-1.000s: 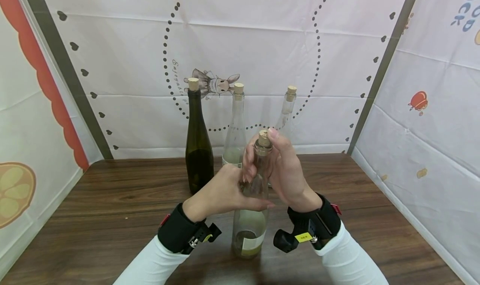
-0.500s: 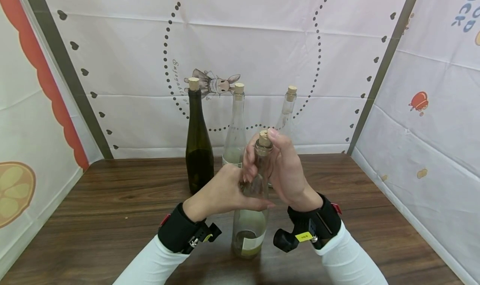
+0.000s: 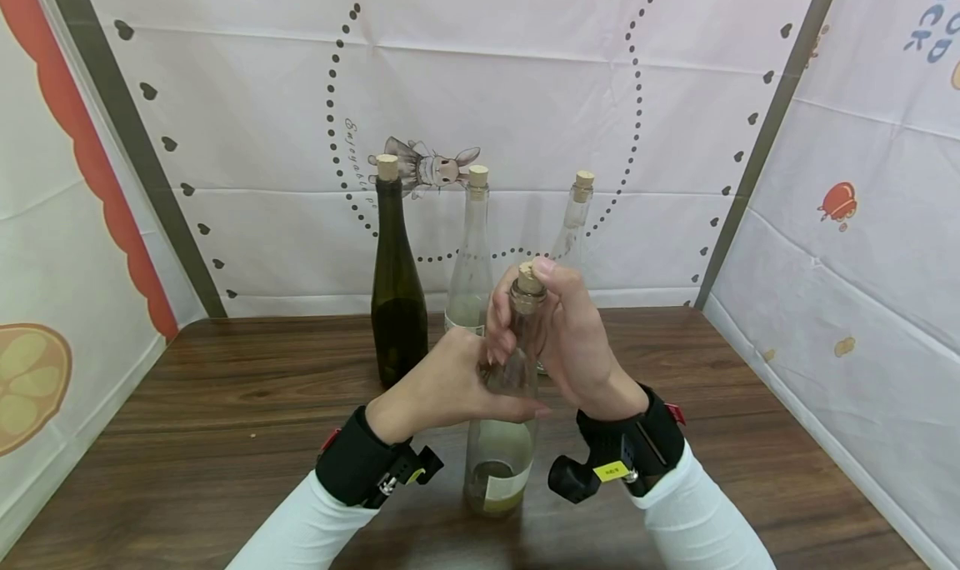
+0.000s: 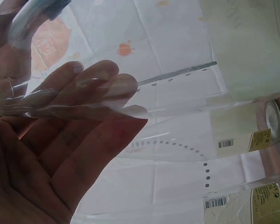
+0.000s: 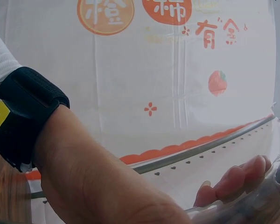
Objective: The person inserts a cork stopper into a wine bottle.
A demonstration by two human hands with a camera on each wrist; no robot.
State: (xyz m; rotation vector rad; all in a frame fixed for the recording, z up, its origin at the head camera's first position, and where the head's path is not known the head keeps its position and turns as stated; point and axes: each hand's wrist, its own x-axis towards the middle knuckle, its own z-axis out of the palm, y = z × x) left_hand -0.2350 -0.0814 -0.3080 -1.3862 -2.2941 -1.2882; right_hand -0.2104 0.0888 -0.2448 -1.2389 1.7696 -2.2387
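Observation:
A clear glass bottle [image 3: 501, 462] with a white label stands upright on the wooden table [image 3: 225, 403] near the front. A cork [image 3: 528, 277] sits in its mouth. My left hand [image 3: 450, 382] grips the bottle's neck, fingers wrapped round the glass; in the left wrist view the fingers [image 4: 84, 88] show through the clear bottle [image 4: 177, 121]. My right hand [image 3: 570, 328] is at the bottle's top, fingertips pinching the cork. In the right wrist view, the left forearm [image 5: 98, 177] fills the foreground and fingertips [image 5: 233, 184] lie against the glass at the lower right.
Three corked bottles stand behind: a dark green one [image 3: 396, 303] on the left, a clear one [image 3: 471, 262] in the middle, and another clear one [image 3: 573, 220] to the right. White printed fabric walls [image 3: 525, 95] enclose the table at the back and sides.
Hardly anything differs: both hands keep their hold on the bottle and cork, and the right wrist has shifted only slightly.

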